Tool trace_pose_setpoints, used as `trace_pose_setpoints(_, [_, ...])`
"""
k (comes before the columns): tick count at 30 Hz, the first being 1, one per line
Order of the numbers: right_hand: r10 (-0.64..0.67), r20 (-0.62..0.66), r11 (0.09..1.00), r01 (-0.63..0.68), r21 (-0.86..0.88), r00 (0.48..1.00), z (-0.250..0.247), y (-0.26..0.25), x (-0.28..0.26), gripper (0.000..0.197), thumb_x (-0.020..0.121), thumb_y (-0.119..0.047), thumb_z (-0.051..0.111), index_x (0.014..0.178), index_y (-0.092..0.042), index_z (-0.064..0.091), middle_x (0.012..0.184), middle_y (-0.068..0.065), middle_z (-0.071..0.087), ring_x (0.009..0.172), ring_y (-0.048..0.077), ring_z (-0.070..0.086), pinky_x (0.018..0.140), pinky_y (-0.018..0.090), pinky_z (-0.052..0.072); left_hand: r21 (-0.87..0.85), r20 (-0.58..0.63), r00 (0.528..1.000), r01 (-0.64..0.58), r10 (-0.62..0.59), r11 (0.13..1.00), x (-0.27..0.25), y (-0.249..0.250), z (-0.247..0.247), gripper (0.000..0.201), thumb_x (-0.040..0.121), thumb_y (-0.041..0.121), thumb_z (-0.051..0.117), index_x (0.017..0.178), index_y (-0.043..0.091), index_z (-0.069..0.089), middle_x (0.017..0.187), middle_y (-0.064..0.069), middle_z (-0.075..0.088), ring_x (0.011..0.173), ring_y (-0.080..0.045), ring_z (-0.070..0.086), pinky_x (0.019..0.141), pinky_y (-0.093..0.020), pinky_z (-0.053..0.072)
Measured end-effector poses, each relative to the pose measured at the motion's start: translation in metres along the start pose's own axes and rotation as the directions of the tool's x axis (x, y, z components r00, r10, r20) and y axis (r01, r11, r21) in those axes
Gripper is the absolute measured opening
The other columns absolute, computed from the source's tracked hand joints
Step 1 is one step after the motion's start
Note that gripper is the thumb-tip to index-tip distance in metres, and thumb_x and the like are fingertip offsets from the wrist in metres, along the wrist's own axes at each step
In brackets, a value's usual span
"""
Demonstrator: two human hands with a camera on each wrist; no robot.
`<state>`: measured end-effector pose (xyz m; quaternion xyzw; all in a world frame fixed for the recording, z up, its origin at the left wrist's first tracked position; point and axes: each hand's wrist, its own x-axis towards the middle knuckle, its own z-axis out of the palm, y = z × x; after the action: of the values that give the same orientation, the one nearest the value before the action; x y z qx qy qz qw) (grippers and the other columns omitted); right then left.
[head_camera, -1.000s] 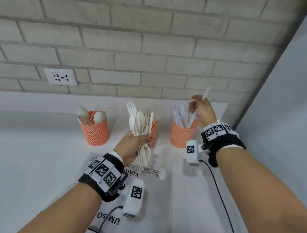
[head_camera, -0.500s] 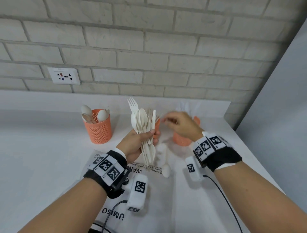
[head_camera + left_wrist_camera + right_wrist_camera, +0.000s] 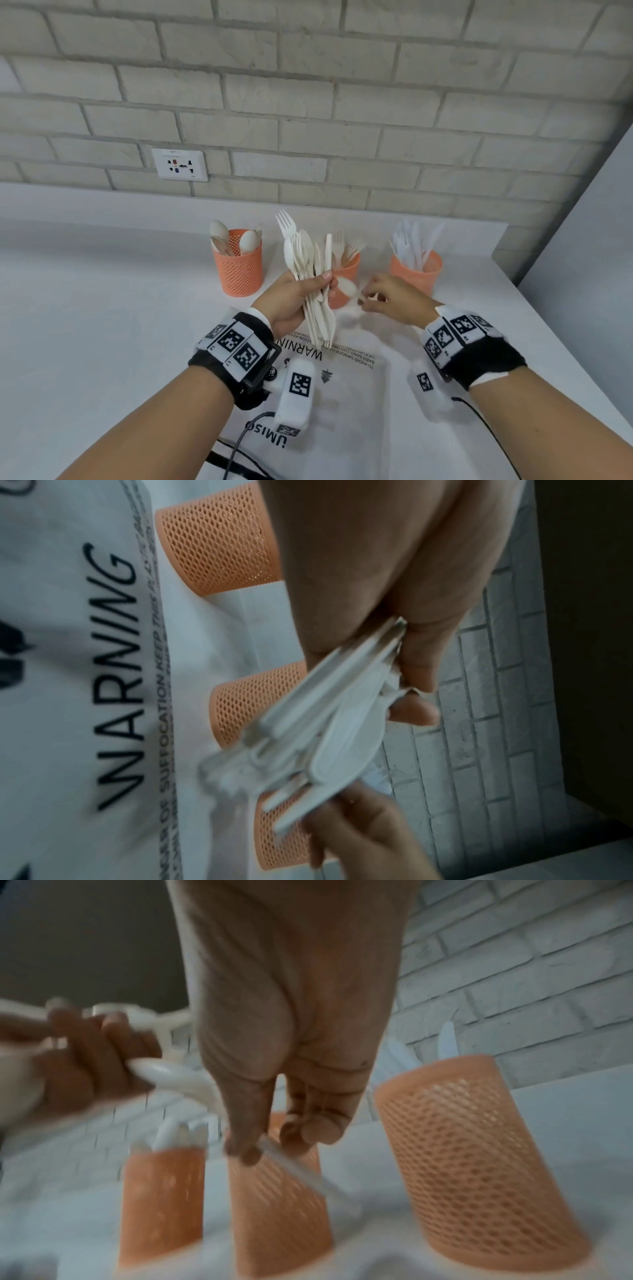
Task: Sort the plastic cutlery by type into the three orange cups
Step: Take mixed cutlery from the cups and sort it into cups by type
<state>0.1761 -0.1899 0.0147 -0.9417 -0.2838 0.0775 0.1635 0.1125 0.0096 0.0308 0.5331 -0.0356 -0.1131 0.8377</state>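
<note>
**White worktop under a pale brick wall**

Pale bricks (image 3: 308, 102) with a socket (image 3: 180, 164) stand behind the white worktop (image 3: 85, 325). Three orange cups (image 3: 238, 263) stand in a row, each with cutlery inside. The left hand (image 3: 291, 301) is clamped on a bundle of cutlery (image 3: 308, 270). The right hand (image 3: 394, 301) pinches one thin white piece (image 3: 298, 1167) just beside the bundle, in front of the middle cup (image 3: 346, 277).

Orange mesh cups (image 3: 237, 267), white cutlery (image 3: 310, 270), pale brick wall (image 3: 308, 102)
</note>
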Motion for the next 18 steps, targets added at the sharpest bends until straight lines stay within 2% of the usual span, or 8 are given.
trace_pose_setpoints(3, [0.046,-0.188,0.962,0.007,0.274,0.981,-0.018,-0.027,-0.006,0.021,0.094,-0.011,0.051,0.074,-0.011,0.058,0.070,-0.001,0.052,0.057,0.007,0.050,0.058,0.021,0.043,0.019,-0.033,0.999,-0.009,0.010,1.000,-0.002,0.000,-0.003,0.016,0.092,0.005,0.047,0.082,0.005,0.060,0.067,-0.002,0.063,0.064,-0.012,0.061,0.061,-0.023,0.053])
trace_pose_setpoints(5, [0.053,-0.199,0.887,0.046,0.460,0.979,-0.023,-0.046,-0.009,0.018,0.093,-0.005,0.051,0.079,-0.017,0.055,0.062,-0.001,0.055,0.051,0.004,0.054,0.053,0.017,0.045,0.004,-0.035,0.999,-0.010,0.010,1.000,-0.002,0.000,-0.001,0.016,0.093,0.006,0.046,0.094,0.001,0.061,0.079,-0.006,0.068,0.076,-0.016,0.066,0.070,-0.029,0.057])
trace_pose_setpoints(7, [0.056,-0.189,0.818,0.064,0.571,0.980,-0.019,-0.060,-0.008,0.013,0.089,-0.002,0.056,0.090,-0.014,0.054,0.061,0.001,0.057,0.048,0.007,0.056,0.048,0.017,0.045,0.016,0.004,1.000,-0.030,0.030,0.999,-0.003,0.000,0.003,0.024,0.094,0.008,0.044,0.108,-0.004,0.059,0.091,-0.018,0.067,0.085,-0.028,0.065,0.082,-0.038,0.053])
trace_pose_setpoints(9, [0.083,-0.176,0.812,0.036,0.582,0.981,-0.012,-0.069,-0.005,0.017,0.086,0.002,0.058,0.086,-0.014,0.052,0.060,0.004,0.058,0.046,0.009,0.056,0.046,0.020,0.047,0.021,0.051,0.997,-0.053,0.052,0.998,-0.006,0.000,0.008,0.027,0.095,0.010,0.043,0.111,-0.006,0.057,0.090,-0.024,0.062,0.080,-0.033,0.060,0.080,-0.042,0.052])
trace_pose_setpoints(11, [0.096,-0.177,0.847,0.013,0.531,0.980,-0.007,-0.075,-0.004,0.014,0.084,0.006,0.056,0.082,-0.008,0.056,0.062,0.009,0.061,0.047,0.011,0.058,0.048,0.021,0.051,0.003,0.000,0.998,-0.056,0.056,0.998,-0.007,0.000,0.010,0.023,0.095,0.007,0.043,0.108,-0.003,0.060,0.088,-0.020,0.066,0.076,-0.032,0.064,0.075,-0.044,0.055])
trace_pose_setpoints(13, [0.100,-0.203,0.868,0.014,0.496,0.974,-0.005,-0.080,-0.004,0.007,0.084,0.004,0.056,0.083,0.000,0.062,0.067,0.010,0.063,0.053,0.016,0.061,0.052,0.023,0.054,0.005,-0.071,0.996,-0.057,0.057,0.998,-0.005,-0.001,0.008,0.023,0.094,0.006,0.045,0.109,-0.004,0.059,0.093,-0.017,0.068,0.083,-0.029,0.066,0.080,-0.046,0.055])
trace_pose_setpoints(16, [0.089,-0.431,0.879,0.133,0.458,0.898,-0.010,-0.090,-0.006,0.009,0.086,-0.007,0.062,0.077,-0.009,0.063,0.067,0.007,0.063,0.059,0.018,0.062,0.056,0.029,0.052,0.021,-0.173,0.982,-0.071,0.073,0.997,-0.001,-0.003,0.001,0.022,0.092,0.006,0.050,0.110,-0.004,0.059,0.092,-0.015,0.068,0.082,-0.026,0.066,0.074,-0.036,0.056])
trace_pose_setpoints(18, [0.039,-0.520,0.866,0.231,0.444,0.853,-0.015,-0.099,-0.006,0.007,0.084,-0.013,0.065,0.084,-0.006,0.065,0.073,0.010,0.062,0.063,0.022,0.059,0.061,0.030,0.049,0.067,-0.207,0.972,-0.099,0.111,0.993,0.000,-0.003,0.002,0.019,0.091,0.003,0.051,0.107,-0.002,0.060,0.087,-0.014,0.067,0.075,-0.022,0.064,0.064,-0.029,0.055])
